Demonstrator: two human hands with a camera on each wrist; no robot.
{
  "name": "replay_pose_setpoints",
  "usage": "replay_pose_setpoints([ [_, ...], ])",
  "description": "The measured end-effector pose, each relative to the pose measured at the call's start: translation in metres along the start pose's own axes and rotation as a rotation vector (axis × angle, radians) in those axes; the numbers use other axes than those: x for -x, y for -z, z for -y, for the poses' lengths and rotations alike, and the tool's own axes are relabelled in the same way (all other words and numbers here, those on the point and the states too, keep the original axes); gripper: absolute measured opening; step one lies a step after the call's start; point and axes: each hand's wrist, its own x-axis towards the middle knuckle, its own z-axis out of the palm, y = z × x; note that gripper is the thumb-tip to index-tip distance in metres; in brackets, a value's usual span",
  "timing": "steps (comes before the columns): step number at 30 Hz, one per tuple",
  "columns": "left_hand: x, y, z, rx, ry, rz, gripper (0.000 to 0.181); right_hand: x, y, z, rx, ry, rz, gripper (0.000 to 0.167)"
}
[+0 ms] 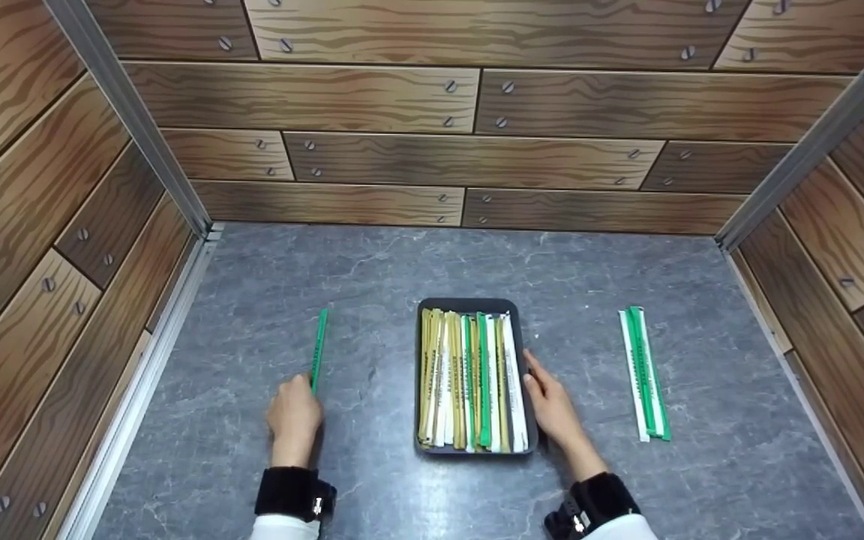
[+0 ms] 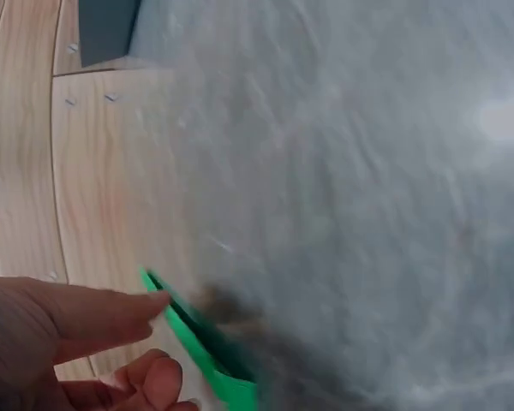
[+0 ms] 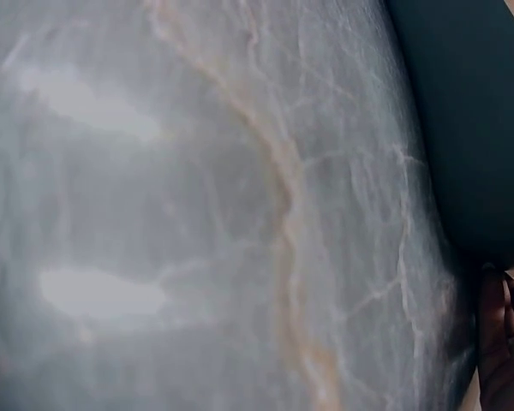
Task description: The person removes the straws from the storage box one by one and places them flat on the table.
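On the left of the table, my left hand pinches the near end of a narrow green stick packet with dark print. The left wrist view shows the thumb against this green packet, the other fingertips curled close by. A dark rectangular tray stands mid-table, filled with gold, white and green stick packets lying lengthwise. Along the tray's right side, my right hand rests with its fingers extended. In the right wrist view, fingers touch the tray's dark wall, partly cut off by the frame.
Several white and green stick packets lie together on the table right of the tray. The grey marbled table is bounded by wood-patterned walls at the back and both sides, with metal rails at the corners.
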Motion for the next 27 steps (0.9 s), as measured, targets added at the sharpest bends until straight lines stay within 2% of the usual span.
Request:
replay_pose_setpoints([
  [3, 0.006, 0.000, -0.014, 0.031, -0.059, -0.063, 0.027, 0.000, -0.001, 0.000, -0.010, 0.007, -0.006, 0.047],
  [6, 0.017, -0.003, -0.036, 0.063, -0.182, -0.125, 0.036, 0.000, -0.001, 0.000, -0.014, 0.001, -0.007, 0.046],
  [8, 0.026, -0.008, -0.053, 0.098, -0.279, -0.143, 0.036, 0.000, -0.001, 0.000, -0.011, -0.003, -0.005, 0.047],
  [11, 0.039, -0.018, -0.081, 0.168, -0.408, -0.111, 0.035, 0.000, -0.001, 0.001, 0.004, -0.005, -0.008, 0.046],
  [14, 0.052, -0.031, -0.109, 0.231, -0.483, -0.032, 0.037, 0.001, -0.001, 0.001, 0.015, 0.006, -0.015, 0.046],
  [17, 0.064, -0.044, -0.131, 0.245, -0.500, 0.045, 0.043, 0.001, -0.001, 0.000, 0.018, 0.009, -0.022, 0.046],
  [19, 0.070, -0.052, -0.140, 0.223, -0.499, 0.082, 0.050, 0.002, -0.002, 0.000, 0.020, 0.014, -0.020, 0.046],
  [23, 0.078, -0.066, -0.147, 0.138, -0.481, 0.116, 0.070, 0.002, -0.001, 0.001, 0.023, 0.007, -0.009, 0.046],
  [27, 0.078, -0.076, -0.147, 0.107, -0.432, 0.163, 0.080, 0.001, 0.000, 0.001, 0.023, -0.011, 0.007, 0.047],
])
